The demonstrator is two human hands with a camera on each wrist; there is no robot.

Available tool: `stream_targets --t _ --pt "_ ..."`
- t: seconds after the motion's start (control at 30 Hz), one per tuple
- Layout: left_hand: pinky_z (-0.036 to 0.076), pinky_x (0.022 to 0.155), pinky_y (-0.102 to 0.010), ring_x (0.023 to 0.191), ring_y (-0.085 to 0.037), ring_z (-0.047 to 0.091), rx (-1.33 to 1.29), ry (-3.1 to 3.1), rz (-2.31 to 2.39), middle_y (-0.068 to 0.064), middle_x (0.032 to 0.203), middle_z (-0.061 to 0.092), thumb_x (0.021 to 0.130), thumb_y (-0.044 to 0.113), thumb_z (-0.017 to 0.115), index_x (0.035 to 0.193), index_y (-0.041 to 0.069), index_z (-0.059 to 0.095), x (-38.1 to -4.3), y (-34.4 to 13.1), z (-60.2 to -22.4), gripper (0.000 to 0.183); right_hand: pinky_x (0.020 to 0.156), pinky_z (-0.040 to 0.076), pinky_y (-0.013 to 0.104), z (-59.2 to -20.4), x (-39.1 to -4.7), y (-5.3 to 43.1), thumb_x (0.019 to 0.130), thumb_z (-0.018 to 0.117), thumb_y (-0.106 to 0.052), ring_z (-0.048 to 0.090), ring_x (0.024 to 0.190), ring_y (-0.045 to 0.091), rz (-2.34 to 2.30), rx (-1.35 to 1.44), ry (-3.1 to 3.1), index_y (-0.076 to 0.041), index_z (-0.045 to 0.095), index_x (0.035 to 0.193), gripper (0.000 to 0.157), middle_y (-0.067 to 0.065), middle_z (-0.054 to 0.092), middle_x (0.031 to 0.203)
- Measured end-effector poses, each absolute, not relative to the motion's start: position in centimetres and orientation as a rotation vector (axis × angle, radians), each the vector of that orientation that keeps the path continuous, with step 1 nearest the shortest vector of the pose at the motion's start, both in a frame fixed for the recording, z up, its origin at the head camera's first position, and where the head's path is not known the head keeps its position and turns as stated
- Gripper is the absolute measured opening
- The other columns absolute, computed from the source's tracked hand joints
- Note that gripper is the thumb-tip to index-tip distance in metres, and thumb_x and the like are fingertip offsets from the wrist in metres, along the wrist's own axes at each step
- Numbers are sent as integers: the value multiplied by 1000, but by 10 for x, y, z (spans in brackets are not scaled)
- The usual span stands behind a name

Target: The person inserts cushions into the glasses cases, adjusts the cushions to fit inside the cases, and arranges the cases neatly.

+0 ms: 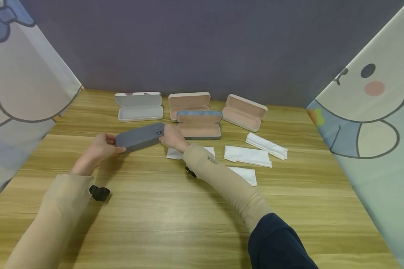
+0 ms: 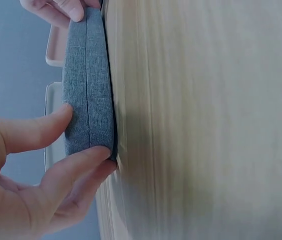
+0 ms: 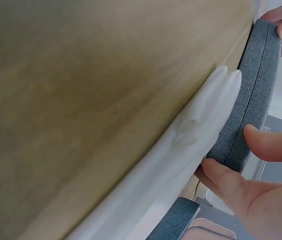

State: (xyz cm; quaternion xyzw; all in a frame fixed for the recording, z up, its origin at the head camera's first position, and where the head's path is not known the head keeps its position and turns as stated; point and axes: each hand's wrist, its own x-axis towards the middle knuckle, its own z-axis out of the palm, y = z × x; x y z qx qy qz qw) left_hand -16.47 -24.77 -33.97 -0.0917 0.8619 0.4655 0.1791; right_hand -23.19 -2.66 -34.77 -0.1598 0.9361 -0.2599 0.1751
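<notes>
Left of the frame's centre, the closed grey glasses case (image 1: 139, 137) lies between the left grip (image 1: 102, 147) and right grip (image 1: 173, 137), each pinching one end, its long axis slanting up rightward, neither grip nearer.

- A blue-grey, fabric-covered case (image 2: 88, 85) stands lengthwise in the left wrist view, closed, with a thin dark seam running along its side.
- The left hand (image 2: 31, 200) grips the near end, thumb on one edge and fingertips on the other.
- The right hand (image 2: 56, 11), partly cut off by the top border, holds the far end.
- Behind the case are parts of a pink case (image 2: 56, 47) and a whitish case (image 2: 54, 100) (both mostly hidden).
- Pale wood-grain tabletop (image 2: 195, 125) fills the right side; a plain grey-blue backdrop (image 2: 11, 80) lies left.
</notes>
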Motion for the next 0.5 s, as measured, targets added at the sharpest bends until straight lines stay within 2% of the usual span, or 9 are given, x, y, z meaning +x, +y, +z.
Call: stream_targets --t 0.13,0.27,0.37,0.5 --pt "51 78 -17 117 -38 49 -272 2461 1289 -41 142 27 92 11 62 141 -20 15 -161 -251 -339 75 41 31 19 -348 -228 -28 96 58 -19 31 41 8 -780 -448 2650 -10 47 67 33 -2 34 52" --pt "47 93 -35 121 -44 43 -282 2504 1259 -41 142 28 91 13 63 141 -20 17 -155 -254 -339 75 40 32 17 -350 -222 -33 96 57 -16 32 38 7 -821 -457 2625 -2 58 81 21 -2 36 51" --pt "42 97 -45 123 -47 39 -289 2520 1241 -42 142 27 91 14 63 141 -19 17 -149 -258 -340 75 39 32 16 -351 -216 -37 96 58 -16 35 40 6 -802 -481 2645 2 62 95 18 -2 41 55" --pt "41 97 -46 125 -49 37 -285 2532 1234 -42 142 26 91 14 63 141 -20 17 -142 -264 -339 75 40 32 14 -351 -209 -45 95 59 -15 39 44 5 -764 -514 2689 3 61 105 20 0 46 65"
